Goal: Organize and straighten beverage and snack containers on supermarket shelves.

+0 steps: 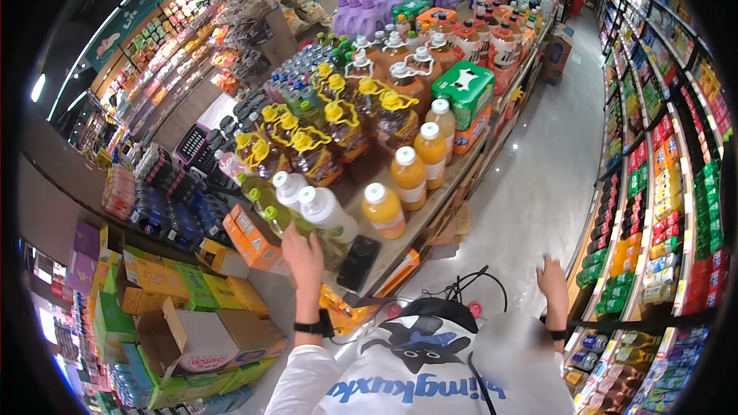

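My left hand [302, 255] reaches to the near left corner of a display table [369, 268], by the green-capped bottles [275, 218] and an orange carton [251, 236]; whether it grips a bottle is hidden behind its back. Right of it a black smartphone [358, 263] lies on the tabletop. White-capped clear bottles [327, 214] stand just beyond the hand, and orange juice bottles [384, 212] line the table's right edge. My right hand [552, 276] hangs over the aisle floor, away from the table, with its fingers partly bent and no object visible in it.
Stacked cartons, one an open cardboard box [196, 346], stand at the lower left. Shelves of drinks [634, 230] run along the right side of the aisle [519, 184]. Black cables [481, 279] loop near the table's front. Large yellow-handled bottles [314, 158] crowd the table.
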The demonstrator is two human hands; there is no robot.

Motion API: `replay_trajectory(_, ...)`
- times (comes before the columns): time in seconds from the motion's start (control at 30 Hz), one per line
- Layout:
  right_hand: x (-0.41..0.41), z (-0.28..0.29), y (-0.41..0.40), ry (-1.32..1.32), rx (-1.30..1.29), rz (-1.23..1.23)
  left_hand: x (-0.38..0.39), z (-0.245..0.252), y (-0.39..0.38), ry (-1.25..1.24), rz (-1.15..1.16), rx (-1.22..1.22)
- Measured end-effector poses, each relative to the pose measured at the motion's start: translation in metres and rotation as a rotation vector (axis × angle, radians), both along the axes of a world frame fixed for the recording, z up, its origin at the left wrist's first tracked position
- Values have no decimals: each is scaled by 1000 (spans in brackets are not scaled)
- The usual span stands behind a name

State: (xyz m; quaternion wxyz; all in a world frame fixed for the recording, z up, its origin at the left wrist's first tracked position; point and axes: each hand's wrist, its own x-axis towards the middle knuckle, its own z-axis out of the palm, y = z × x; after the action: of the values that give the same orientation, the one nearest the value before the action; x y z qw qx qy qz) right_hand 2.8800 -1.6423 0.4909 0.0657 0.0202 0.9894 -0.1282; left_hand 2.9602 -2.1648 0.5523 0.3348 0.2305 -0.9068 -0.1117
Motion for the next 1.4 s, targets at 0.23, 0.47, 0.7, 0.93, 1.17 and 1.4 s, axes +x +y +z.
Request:
replay_trajectory(0.23,53,-83,82,-448,103,-215,40,11,82,3,141,-149)
replay_trajectory(0.47,30,-94,109,-490,-132,-30,-25,-7,182,7,-183,58)
replay_trajectory(0.7,-8,-51,151,-64,-186,-111,-106,-28,267,-60,-553,158)
replay_trajectory(0.93,43,-125,195,-391,-142,-303,-201,-42,305,-224,-610,190)
replay_trajectory(1.17,98,-159,217,-528,-268,-621,-307,-68,341,-390,-679,123)
replay_trajectory(1.4,127,-268,187,-616,-314,-1036,-464,-76,439,-556,-987,319)
